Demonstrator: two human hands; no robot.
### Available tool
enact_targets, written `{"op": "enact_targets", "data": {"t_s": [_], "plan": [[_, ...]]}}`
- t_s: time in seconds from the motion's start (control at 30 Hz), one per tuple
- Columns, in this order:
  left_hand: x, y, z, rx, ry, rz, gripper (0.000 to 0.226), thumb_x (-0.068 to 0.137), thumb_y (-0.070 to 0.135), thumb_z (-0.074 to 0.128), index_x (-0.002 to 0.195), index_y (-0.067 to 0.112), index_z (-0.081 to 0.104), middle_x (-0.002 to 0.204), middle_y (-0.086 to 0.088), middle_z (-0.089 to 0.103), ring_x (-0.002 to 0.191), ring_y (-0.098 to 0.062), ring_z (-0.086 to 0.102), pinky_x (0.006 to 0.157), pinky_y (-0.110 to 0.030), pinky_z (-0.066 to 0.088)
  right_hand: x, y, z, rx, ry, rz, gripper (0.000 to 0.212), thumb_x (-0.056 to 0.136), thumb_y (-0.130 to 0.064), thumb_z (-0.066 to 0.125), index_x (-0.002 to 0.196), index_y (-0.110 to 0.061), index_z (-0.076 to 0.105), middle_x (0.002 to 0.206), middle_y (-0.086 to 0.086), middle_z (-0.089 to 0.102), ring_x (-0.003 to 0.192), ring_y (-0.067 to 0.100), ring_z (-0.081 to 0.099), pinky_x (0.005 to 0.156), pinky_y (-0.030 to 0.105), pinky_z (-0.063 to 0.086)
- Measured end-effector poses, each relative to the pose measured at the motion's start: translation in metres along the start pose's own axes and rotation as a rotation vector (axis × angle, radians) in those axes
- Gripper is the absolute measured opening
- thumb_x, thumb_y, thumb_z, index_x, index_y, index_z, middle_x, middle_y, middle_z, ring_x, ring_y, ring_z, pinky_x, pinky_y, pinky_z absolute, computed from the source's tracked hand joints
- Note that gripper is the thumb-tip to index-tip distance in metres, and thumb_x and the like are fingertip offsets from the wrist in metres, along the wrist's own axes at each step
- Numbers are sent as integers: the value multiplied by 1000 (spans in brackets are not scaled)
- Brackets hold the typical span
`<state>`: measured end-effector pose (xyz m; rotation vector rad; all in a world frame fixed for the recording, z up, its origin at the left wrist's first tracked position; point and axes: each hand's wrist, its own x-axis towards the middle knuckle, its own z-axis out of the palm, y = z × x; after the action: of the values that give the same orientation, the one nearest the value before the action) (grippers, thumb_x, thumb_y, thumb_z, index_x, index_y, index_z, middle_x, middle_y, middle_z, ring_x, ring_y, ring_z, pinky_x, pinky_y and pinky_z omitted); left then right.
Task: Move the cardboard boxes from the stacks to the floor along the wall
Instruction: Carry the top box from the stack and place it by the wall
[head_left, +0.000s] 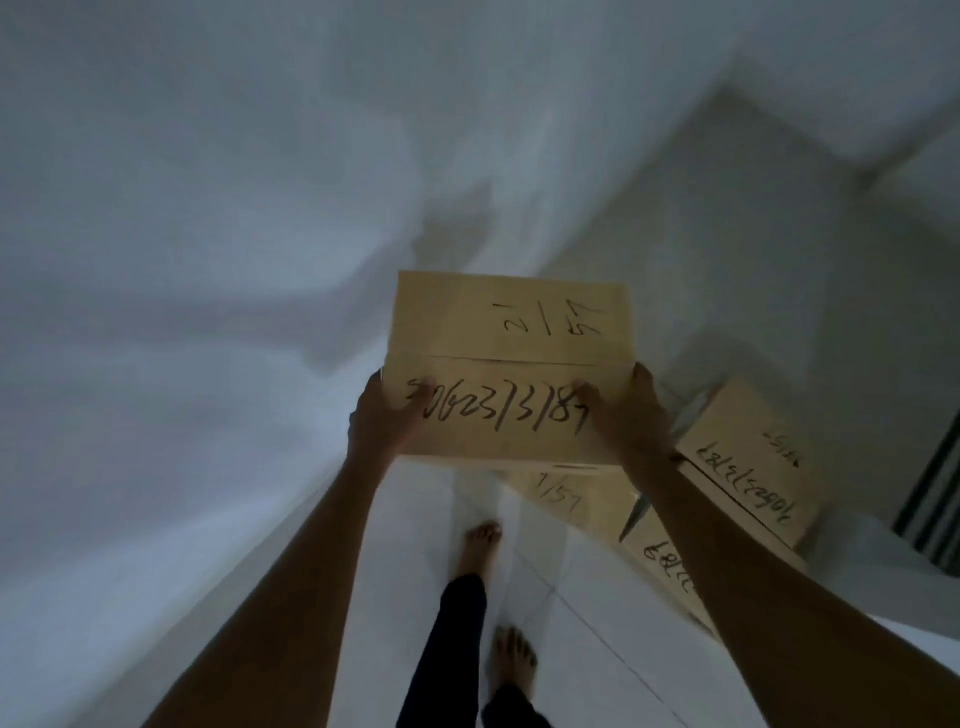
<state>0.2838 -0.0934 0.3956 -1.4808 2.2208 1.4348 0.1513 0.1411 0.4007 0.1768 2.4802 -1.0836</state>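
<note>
A brown cardboard box (506, 332) with black handwritten numbers is held out in front of me, above the floor. My left hand (387, 415) grips its left near corner, thumb on top. My right hand (626, 415) grips its right near corner the same way. Below and to the right, other cardboard boxes sit stacked: one (753, 462) on top at the right, one (566, 501) partly hidden under the held box, and a lower one (670, 566) behind my right forearm.
A white wall (182, 260) runs along the left, close to the box. White floor tiles (597, 649) lie below, with my bare feet (483, 540) on them. A dark striped object (935, 509) stands at the right edge.
</note>
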Motion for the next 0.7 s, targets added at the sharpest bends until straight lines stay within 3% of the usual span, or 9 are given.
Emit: {"op": "enact_targets", "data": {"t_s": [0.13,0.27,0.47,0.7], "plan": [[-123,-68,-94,-109,131,-140,79,75,66,61,138,21,47,131,-7,64,117,-33,62,101,-51,51,-134,-39,13,-67,-135,-114,67,82,-46,69,134,-15,41,124,10,62,110,35,60,79,33,41],[-231,-157,-168,-257,271,-286,71,78,63,64,136,22,51,128,-7,66,116,-32,63,101,-49,51,-249,-63,51,-159,-296,-240,66,80,-44,73,132,-15,44,124,11,63,110,35,61,84,40,47],[-348,-310,-263,-422,478,-438,80,73,68,61,135,18,52,131,-11,65,117,-34,62,101,-52,50,-409,-78,159,-286,-544,-476,72,79,-44,74,135,-11,43,126,16,62,112,40,61,92,46,49],[-445,-495,-355,-525,610,-552,97,56,80,59,133,21,54,128,-9,67,112,-33,65,98,-52,53,-595,-44,285,-307,-670,-537,76,77,-47,74,138,-14,42,127,13,62,114,38,60,94,49,51]]}}
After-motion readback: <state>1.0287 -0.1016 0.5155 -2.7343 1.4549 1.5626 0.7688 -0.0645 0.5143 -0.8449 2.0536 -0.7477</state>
